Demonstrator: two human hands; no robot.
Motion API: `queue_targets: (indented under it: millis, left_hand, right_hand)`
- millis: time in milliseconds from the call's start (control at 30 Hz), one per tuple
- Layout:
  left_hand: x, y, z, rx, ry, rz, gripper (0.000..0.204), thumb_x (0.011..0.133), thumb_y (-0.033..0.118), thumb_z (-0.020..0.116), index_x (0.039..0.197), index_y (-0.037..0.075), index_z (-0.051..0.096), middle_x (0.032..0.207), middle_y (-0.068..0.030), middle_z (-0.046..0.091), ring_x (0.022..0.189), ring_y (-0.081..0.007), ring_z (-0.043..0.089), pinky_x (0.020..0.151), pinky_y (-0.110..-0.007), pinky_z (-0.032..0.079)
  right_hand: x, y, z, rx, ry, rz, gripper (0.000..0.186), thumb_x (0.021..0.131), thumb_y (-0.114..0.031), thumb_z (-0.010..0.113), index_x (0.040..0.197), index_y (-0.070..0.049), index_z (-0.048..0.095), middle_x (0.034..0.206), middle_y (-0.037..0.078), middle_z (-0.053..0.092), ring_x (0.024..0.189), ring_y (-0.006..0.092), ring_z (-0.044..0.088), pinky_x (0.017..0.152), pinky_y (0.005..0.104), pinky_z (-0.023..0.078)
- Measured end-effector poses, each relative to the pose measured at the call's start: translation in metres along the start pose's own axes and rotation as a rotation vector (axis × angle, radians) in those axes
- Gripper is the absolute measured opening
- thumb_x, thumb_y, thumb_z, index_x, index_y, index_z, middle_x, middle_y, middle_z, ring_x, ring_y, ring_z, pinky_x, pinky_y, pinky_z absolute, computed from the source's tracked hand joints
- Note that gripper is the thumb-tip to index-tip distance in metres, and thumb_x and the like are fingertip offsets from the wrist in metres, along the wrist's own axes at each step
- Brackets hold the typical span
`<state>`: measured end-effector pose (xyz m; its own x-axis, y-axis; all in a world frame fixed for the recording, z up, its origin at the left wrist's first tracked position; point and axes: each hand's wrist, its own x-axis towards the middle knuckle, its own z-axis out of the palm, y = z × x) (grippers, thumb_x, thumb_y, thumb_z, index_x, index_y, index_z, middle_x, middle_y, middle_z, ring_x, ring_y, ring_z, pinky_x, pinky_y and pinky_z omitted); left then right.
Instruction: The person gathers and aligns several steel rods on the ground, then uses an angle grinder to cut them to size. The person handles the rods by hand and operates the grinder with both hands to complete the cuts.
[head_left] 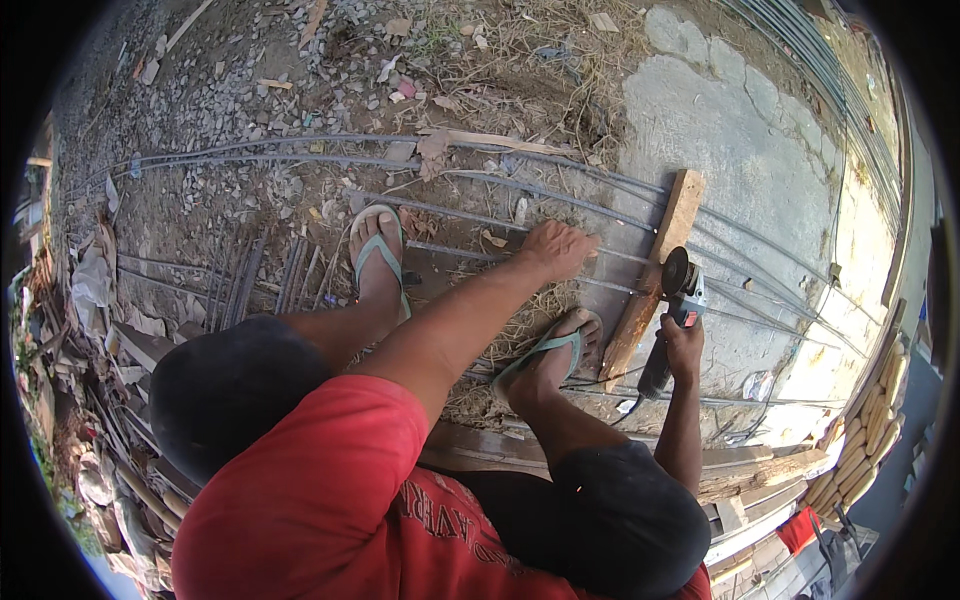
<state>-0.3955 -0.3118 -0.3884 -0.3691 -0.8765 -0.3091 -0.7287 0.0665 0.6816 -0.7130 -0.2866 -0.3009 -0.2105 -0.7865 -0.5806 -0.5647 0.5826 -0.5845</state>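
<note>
My right hand (pixel 683 350) is wrapped around the body of an angle grinder (pixel 688 302). Its dark round disc points away from me, close beside a wooden beam (pixel 680 215). Several long steel bars (pixel 450 212) lie across that beam. Reaching across to the middle, my left hand (pixel 560 250) is closed over one of the bars, left of the beam. The fingers partly hide the bar beneath them. A cord trails from the grinder's lower end. Whether the disc is spinning cannot be told.
My feet in green flip-flops (pixel 378 255) are planted among the bars. Gravel (pixel 240 110) covers the far left; a concrete slab (pixel 740 130) lies to the right. Shorter bars (pixel 240 280) lie at left. Planks (pixel 760 475) and stacked sacks (pixel 870 440) stand at the near right.
</note>
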Motion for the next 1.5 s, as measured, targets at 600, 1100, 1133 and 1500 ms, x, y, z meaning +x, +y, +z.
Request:
queue_targets:
  millis: [600, 1100, 1133, 1500]
  left_hand:
    - [0.012, -0.005, -0.008, 0.071, -0.042, 0.058, 0.021, 0.091, 0.016, 0.057, 0.106, 0.012, 0.071, 0.094, -0.0198, 0.074, 0.089, -0.0418, 0.072, 0.081, -0.054, 0.054]
    - [0.014, 0.002, -0.015, 0.057, -0.102, 0.023, 0.023, 0.099, 0.028, 0.058, 0.108, 0.01, 0.069, 0.098, -0.0189, 0.074, 0.093, -0.0423, 0.071, 0.084, -0.054, 0.053]
    - [0.015, 0.002, -0.015, 0.059, -0.108, 0.019, 0.022, 0.099, 0.028, 0.058, 0.108, 0.01, 0.069, 0.098, -0.019, 0.074, 0.092, -0.042, 0.071, 0.084, -0.054, 0.053]
    - [0.015, -0.004, -0.002, 0.073, -0.078, 0.008, 0.026, 0.089, 0.02, 0.061, 0.112, 0.014, 0.072, 0.106, -0.0165, 0.075, 0.098, -0.0383, 0.072, 0.088, -0.053, 0.053]
  right_hand:
    - [0.0, 0.012, -0.003, -0.063, -0.035, 0.041, 0.023, 0.087, -0.011, 0.07, 0.106, -0.002, 0.06, 0.079, 0.003, 0.063, 0.065, 0.0124, 0.061, 0.058, 0.0305, 0.051]
    - [0.002, 0.008, -0.004, -0.045, -0.026, 0.002, 0.022, 0.088, -0.012, 0.071, 0.105, -0.001, 0.062, 0.083, 0.004, 0.065, 0.066, 0.0138, 0.063, 0.06, 0.032, 0.053]
    - [0.002, 0.008, -0.005, -0.056, -0.034, 0.012, 0.022, 0.088, -0.012, 0.071, 0.105, -0.001, 0.062, 0.083, 0.004, 0.065, 0.066, 0.0139, 0.064, 0.06, 0.0318, 0.053]
    - [-0.006, 0.012, -0.003, -0.043, -0.031, 0.024, 0.022, 0.087, -0.013, 0.071, 0.105, -0.002, 0.062, 0.081, 0.004, 0.065, 0.066, 0.0143, 0.064, 0.06, 0.0319, 0.052]
